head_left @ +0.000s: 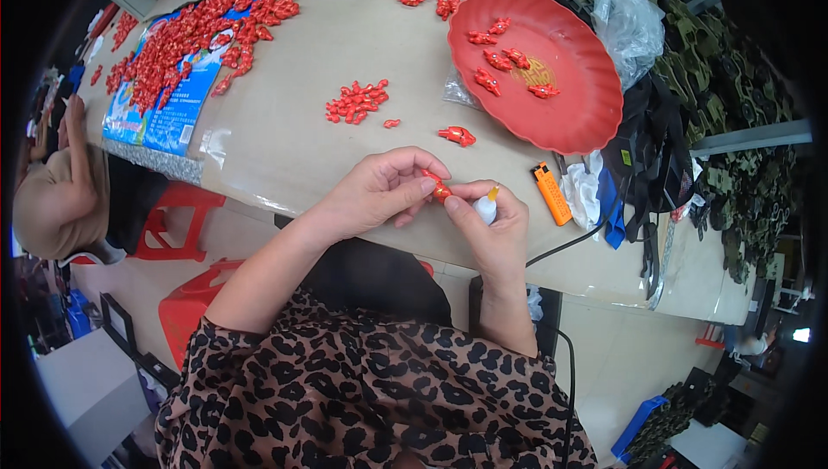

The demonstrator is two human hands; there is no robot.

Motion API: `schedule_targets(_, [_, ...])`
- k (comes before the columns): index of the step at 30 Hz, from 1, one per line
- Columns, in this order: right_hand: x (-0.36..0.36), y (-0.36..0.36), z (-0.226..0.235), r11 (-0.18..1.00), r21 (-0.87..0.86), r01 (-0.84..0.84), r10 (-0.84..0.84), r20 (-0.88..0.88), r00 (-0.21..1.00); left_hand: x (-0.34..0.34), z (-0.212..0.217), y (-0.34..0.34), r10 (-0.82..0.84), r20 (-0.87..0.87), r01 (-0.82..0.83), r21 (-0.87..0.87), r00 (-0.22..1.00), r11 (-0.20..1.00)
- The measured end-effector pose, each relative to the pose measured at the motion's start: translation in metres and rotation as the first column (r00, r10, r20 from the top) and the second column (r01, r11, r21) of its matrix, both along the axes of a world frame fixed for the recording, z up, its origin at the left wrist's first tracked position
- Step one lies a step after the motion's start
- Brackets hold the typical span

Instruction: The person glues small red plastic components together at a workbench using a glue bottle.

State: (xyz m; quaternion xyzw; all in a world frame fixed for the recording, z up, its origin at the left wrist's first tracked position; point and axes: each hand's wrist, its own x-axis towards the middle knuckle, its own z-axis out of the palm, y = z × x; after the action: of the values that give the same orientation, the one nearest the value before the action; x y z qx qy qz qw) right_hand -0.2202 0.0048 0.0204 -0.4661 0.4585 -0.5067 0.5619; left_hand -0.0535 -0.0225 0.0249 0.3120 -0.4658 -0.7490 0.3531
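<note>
Between both hands, above the table's front edge, is a small glossy red figurine (438, 189) with yellow marks. The fingertips of my left hand (385, 190) pinch one end of it. My right hand (494, 226) grips the other end between thumb and forefinger. Tucked in that same right hand is a small white glue bottle (486, 207) with a yellow tip, pointing up. Just beyond the hands lies another red figurine (457, 136). A loose small red piece (392, 124) and a little pile of red pieces (356, 102) sit farther left.
A scalloped red plate (586, 115) at right holds several figurines. An orange lighter (550, 194) lies near white tissue (582, 188). Many red pieces (172, 59) cover a blue printed sheet (191, 115) at far left. A black cable (569, 249) crosses the front edge. Another person (65, 184) sits at left.
</note>
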Motion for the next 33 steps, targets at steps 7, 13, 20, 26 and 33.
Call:
schedule_targets(7, [-0.001, -0.006, 0.005, 0.988, 0.150, -0.040, 0.045, -0.031, 0.999, -0.003, 0.005, 0.001, 0.048, 0.040, -0.047, -0.035, 0.998, 0.998])
schedule_targets(13, [-0.003, -0.011, 0.016, 0.963, 0.246, -0.110, 0.119, -0.022, 0.993, 0.000, -0.006, 0.001, 0.039, -0.004, -0.039, -0.092, 0.999, 0.995])
schedule_targets(20, [-0.003, -0.014, 0.020, 0.950, 0.283, -0.134, 0.144, -0.016, 0.989, 0.001, -0.015, 0.000, -0.001, -0.049, -0.005, -0.119, 0.999, 0.993])
schedule_targets(26, [-0.002, -0.015, 0.018, 0.946, 0.289, -0.149, 0.165, -0.033, 0.986, 0.002, -0.012, 0.000, 0.000, 0.012, 0.002, -0.144, 1.000, 0.990])
schedule_targets(33, [-0.003, -0.016, 0.018, 0.946, 0.288, -0.148, 0.162, -0.023, 0.987, 0.002, -0.014, 0.001, 0.003, 0.002, -0.003, -0.143, 1.000, 0.990])
